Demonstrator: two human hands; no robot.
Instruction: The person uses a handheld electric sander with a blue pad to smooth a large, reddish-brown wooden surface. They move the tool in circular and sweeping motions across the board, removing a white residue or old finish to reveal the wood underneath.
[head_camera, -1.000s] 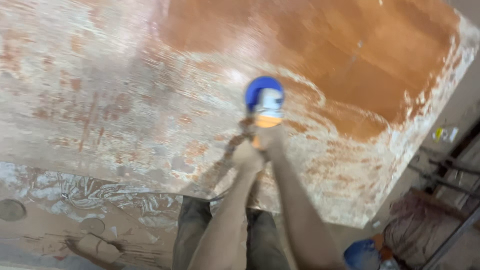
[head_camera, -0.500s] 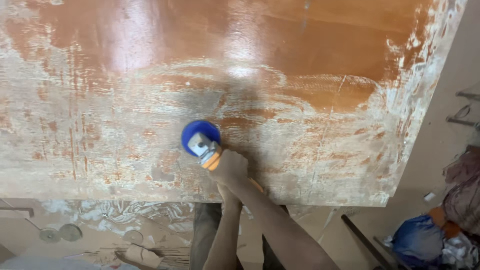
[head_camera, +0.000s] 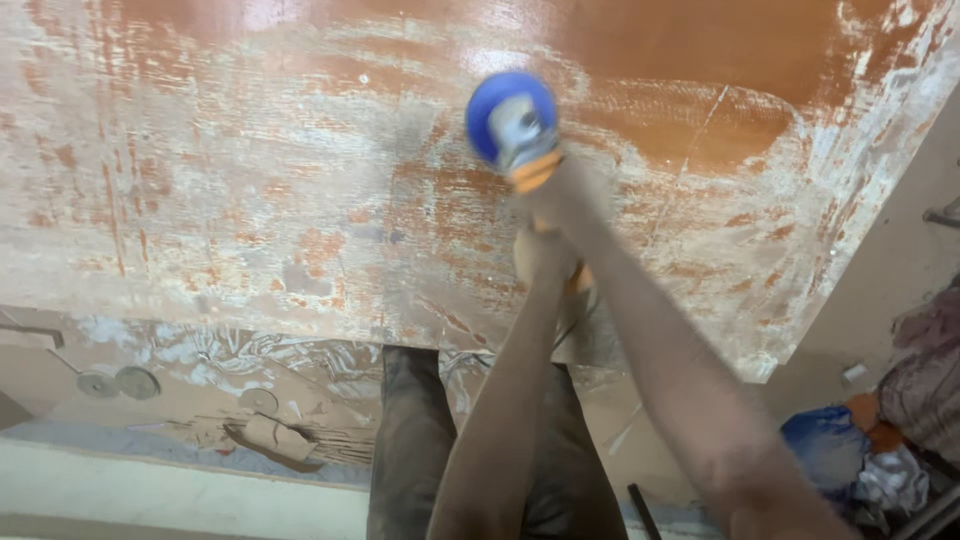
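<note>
Your right hand (head_camera: 575, 195) and left hand (head_camera: 540, 255), both clamped on the grinder (head_camera: 512, 120), have swept its blue disc from mid-board toward 12 o'clock, nearing the board's (head_camera: 200, 180) unsanded orange finish.

Bright glare on board (head_camera: 700, 40); motion blur throughout.

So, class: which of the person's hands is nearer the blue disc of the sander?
Right. The right hand grips the sander's body just behind the blue disc. The left hand holds the rear of the handle, farther back toward the person.
</note>
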